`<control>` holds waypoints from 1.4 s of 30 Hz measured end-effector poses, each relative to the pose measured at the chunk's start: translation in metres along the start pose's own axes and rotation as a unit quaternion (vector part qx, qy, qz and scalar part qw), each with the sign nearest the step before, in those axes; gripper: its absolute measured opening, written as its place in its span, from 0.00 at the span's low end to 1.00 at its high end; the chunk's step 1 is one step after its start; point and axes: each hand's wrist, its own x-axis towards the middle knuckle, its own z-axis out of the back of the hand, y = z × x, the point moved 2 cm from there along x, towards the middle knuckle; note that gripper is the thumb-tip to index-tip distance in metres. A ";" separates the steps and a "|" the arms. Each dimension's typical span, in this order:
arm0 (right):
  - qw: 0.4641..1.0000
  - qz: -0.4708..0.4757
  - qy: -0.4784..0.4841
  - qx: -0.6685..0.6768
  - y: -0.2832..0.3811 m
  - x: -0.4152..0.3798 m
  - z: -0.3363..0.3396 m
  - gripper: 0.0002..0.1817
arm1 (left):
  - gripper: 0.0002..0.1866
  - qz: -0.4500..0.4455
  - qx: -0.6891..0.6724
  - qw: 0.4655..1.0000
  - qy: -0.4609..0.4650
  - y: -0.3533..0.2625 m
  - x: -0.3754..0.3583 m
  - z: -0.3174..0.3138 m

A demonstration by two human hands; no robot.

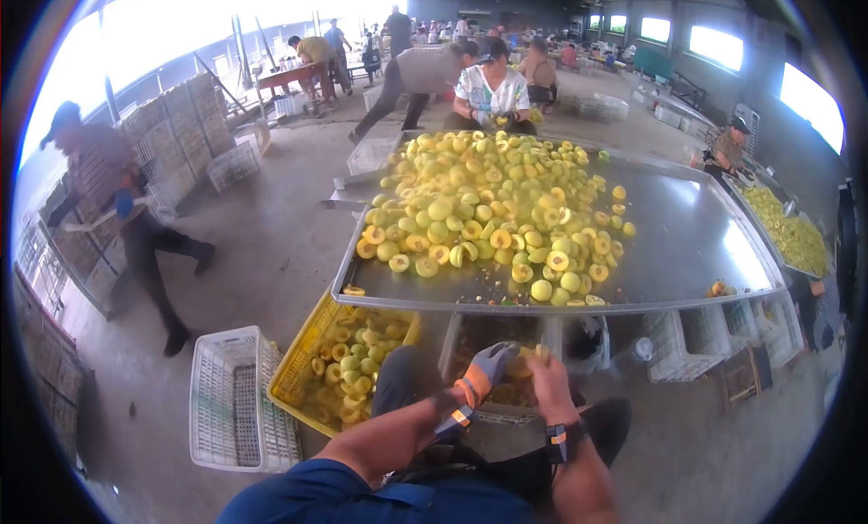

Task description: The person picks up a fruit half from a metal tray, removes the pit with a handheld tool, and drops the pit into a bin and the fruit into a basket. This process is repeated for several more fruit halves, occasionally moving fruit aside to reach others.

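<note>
My left hand (489,365), in a grey glove with an orange cuff, is closed at a piece of yellow fruit (519,367), which looks like a peach half. My bare right hand (550,385) is closed on the same fruit from the other side, fingers bent round it. Motion blur hides the exact grip. Under both hands stands a crate (448,348) with dark scraps in it. Ahead, a heap of halved yellow-green peaches (488,207) covers the left part of a metal table (674,244); several show brown pit hollows.
Left of my knees is a yellow crate (291,366) of peach halves, beside a white crate (210,406). White crates (674,348) stand under the table's right side. A person (493,90) sits across the table; another person (108,180) walks at left. Stacked crates (181,131) stand behind.
</note>
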 end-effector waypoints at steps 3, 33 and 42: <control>0.992 0.117 0.010 -0.056 -0.008 0.005 -0.013 0.14 | 0.15 -0.113 0.203 0.971 -0.054 0.009 -0.003 0.010; 0.985 0.098 0.017 -0.142 0.008 -0.034 -0.034 0.13 | 0.10 -0.129 0.125 0.976 -0.123 -0.047 -0.042 -0.004; 0.988 0.099 -0.010 -0.116 -0.002 -0.017 -0.041 0.10 | 0.09 -0.197 0.253 0.934 -0.158 -0.052 -0.035 -0.013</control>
